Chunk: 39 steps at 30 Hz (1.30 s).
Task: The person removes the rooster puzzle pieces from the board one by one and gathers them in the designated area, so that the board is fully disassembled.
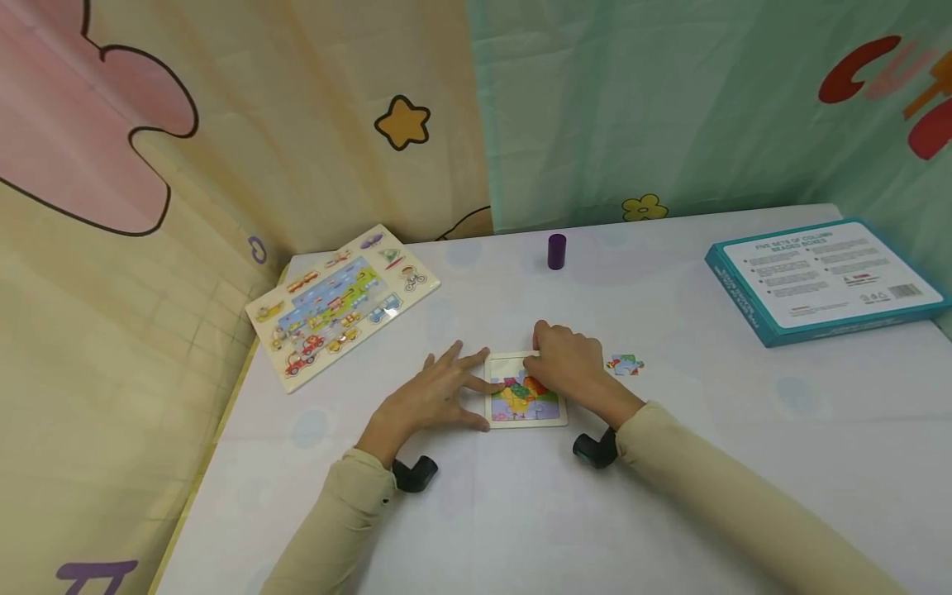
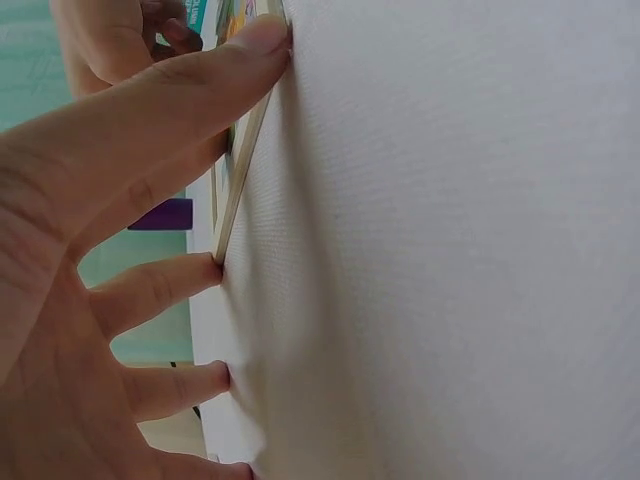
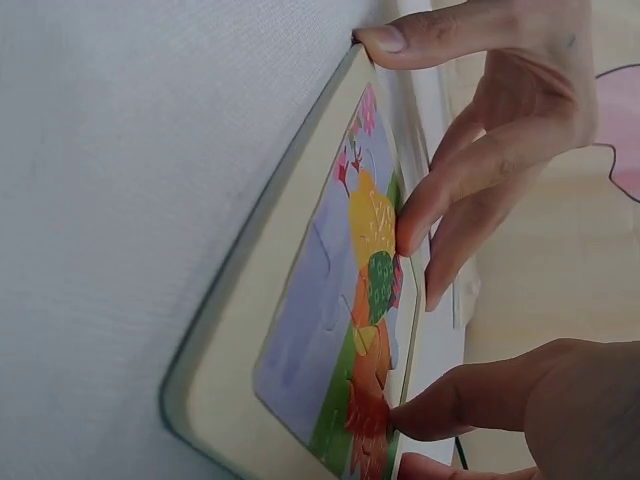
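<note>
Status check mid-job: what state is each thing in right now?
Puzzle tray: partly filled, bare at the upper left.
Loose piece: off the tray, lying flat.
Left grip: fingers spread, touching the tray.
Right grip: fingers bent, at the tray's upper right; whether it holds a piece is unclear.
Vehicle board: pictures up, set at an angle.
Purple cylinder: upright.
Teal box: lying flat, text side up.

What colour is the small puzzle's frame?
The frame is pale cream, clearest in the right wrist view.
</note>
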Each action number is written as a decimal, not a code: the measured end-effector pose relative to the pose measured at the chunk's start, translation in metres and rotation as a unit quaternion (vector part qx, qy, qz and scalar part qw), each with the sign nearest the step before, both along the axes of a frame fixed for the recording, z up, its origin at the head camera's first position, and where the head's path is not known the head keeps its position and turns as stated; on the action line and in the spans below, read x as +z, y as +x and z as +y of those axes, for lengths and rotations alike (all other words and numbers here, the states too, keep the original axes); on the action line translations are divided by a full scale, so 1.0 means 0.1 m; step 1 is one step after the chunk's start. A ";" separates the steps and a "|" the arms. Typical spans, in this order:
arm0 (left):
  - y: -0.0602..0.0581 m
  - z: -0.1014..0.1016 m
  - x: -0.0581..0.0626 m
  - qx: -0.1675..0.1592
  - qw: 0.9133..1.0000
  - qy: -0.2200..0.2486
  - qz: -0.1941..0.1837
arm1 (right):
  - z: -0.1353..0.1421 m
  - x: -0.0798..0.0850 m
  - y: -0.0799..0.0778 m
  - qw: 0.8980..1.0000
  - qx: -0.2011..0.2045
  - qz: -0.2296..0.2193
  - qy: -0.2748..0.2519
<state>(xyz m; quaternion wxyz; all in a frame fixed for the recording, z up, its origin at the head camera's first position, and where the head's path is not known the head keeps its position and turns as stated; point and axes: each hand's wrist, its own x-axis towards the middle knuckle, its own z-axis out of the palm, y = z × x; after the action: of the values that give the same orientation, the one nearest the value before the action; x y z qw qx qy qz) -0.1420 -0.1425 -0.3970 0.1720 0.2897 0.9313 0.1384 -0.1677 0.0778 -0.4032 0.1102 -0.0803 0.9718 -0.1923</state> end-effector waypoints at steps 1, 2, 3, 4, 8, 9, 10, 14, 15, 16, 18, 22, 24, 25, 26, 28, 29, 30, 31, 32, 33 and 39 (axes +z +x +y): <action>0.00 0.00 0.00 0.001 1.000 0.000 0.000 | -0.01 0.00 0.00 1.000 0.002 0.001 0.008; 0.00 0.00 0.00 0.002 1.000 0.000 -0.001 | -0.03 0.01 -0.01 1.000 0.003 0.001 0.015; 0.00 0.00 0.00 0.001 1.000 0.001 0.001 | -0.04 0.01 -0.01 1.000 0.004 0.003 0.023; 0.00 0.00 0.00 0.000 1.000 0.001 0.002 | -0.05 0.01 -0.01 1.000 0.005 0.005 0.030; 0.01 0.00 0.00 -0.004 1.000 0.004 0.009 | -0.10 0.01 0.00 0.999 0.004 0.014 0.048; 0.01 0.00 0.00 -0.003 1.000 0.006 0.008 | -0.11 0.00 0.00 0.999 0.004 0.016 0.050; 0.01 0.01 0.00 -0.003 1.000 0.007 0.007 | -0.11 0.00 0.01 0.998 0.004 0.017 0.054; 0.02 0.01 0.00 -0.001 1.000 0.010 0.001 | -0.11 0.00 0.01 0.998 0.003 0.018 0.054; 0.02 0.02 0.00 0.000 1.000 0.009 0.000 | -0.10 0.00 0.01 0.999 0.001 0.018 0.051; 0.02 0.02 0.00 0.000 1.000 0.008 0.000 | -0.09 0.00 0.01 0.999 0.001 0.017 0.047; 0.02 0.01 0.00 0.000 1.000 0.007 0.001 | -0.06 0.00 0.00 0.999 0.000 0.016 0.031; 0.02 0.00 0.00 0.003 1.000 0.015 -0.003 | 0.01 -0.03 -0.01 1.000 0.006 0.008 -0.014; 0.02 -0.01 0.00 0.006 1.000 0.019 -0.005 | 0.04 -0.06 -0.02 0.999 0.014 0.010 -0.039; 0.02 -0.02 0.00 0.007 1.000 0.021 -0.006 | 0.06 -0.07 -0.02 0.998 0.020 0.012 -0.050; 0.02 -0.02 0.00 0.008 1.000 0.022 -0.007 | 0.08 -0.08 -0.02 0.998 0.025 0.017 -0.060; 0.02 -0.02 0.00 0.009 1.000 0.023 -0.008 | 0.10 -0.10 -0.02 0.996 0.038 0.027 -0.081; 0.02 -0.02 0.00 0.010 1.000 0.022 -0.010 | 0.12 -0.10 -0.02 0.994 0.044 0.033 -0.092; 0.02 -0.03 -0.01 0.009 1.000 0.022 -0.009 | 0.13 -0.10 -0.01 0.993 0.049 0.038 -0.101; 0.02 -0.02 -0.01 0.009 1.000 0.022 -0.009 | 0.15 -0.09 -0.01 0.992 0.053 0.042 -0.110; 0.02 -0.02 -0.01 0.008 1.000 0.022 -0.009 | 0.16 -0.09 0.00 0.990 0.057 0.046 -0.117; 0.02 -0.02 -0.01 0.008 1.000 0.021 -0.008 | 0.18 -0.08 0.00 0.989 0.060 0.048 -0.127; 0.02 -0.02 -0.02 0.005 1.000 0.018 -0.005 | 0.28 -0.08 0.06 0.976 0.076 0.035 -0.202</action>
<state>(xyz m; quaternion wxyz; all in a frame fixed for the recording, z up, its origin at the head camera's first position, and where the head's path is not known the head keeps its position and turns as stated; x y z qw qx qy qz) -0.1399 -0.1448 -0.3985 0.1709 0.2876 0.9292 0.1571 -0.1614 0.1056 -0.4116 0.0722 -0.1814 0.9071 -0.3730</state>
